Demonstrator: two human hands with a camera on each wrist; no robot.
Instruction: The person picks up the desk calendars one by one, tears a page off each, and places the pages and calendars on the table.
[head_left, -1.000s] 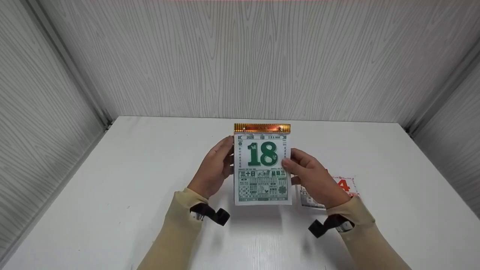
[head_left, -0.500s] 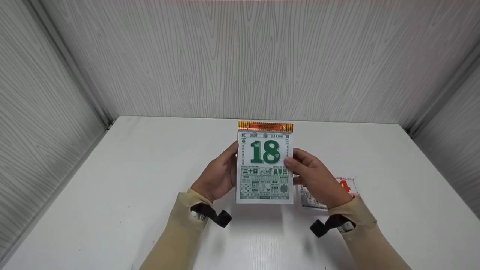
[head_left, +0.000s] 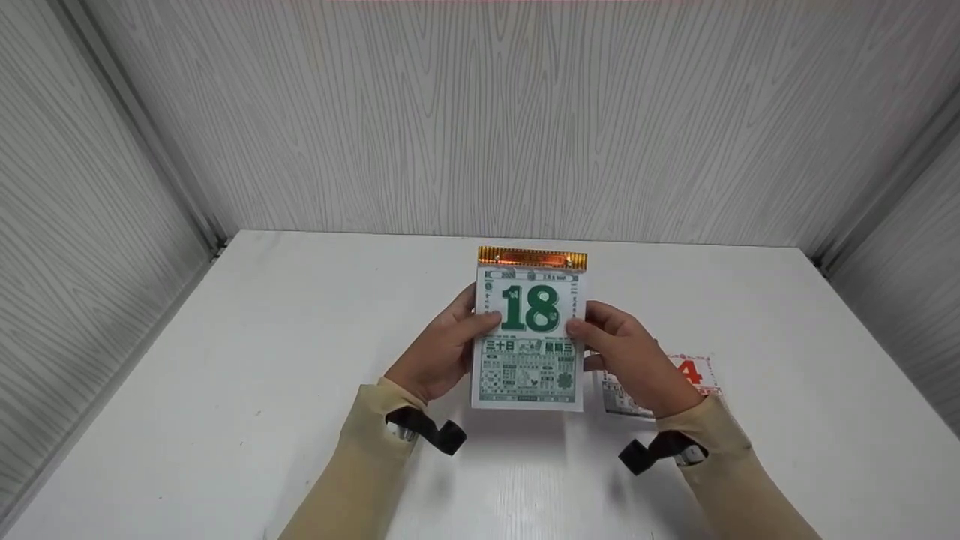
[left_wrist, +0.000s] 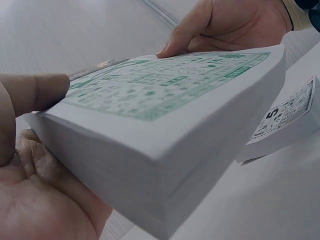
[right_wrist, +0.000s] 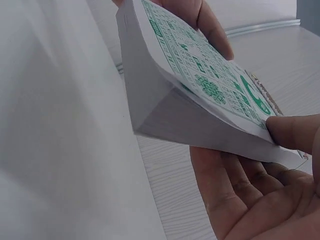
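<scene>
At frame centre, the left hand (head_left: 442,349) grips the left edge of the thick tear-off calendar (head_left: 529,352), thumb on its top page and fingers beneath, holding it above the white tabletop (head_left: 225,360), which lies bare far to the left. The right hand (head_left: 626,360) pinches the right edge likewise. Lower right, a second calendar pad (head_left: 694,373) lies flat, just beside that hand.

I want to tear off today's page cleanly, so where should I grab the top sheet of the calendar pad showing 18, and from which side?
Pinch the top sheet's free bottom edge and pull up from the near side: the calendar pad is bound at its gold strip on the far end.
</scene>
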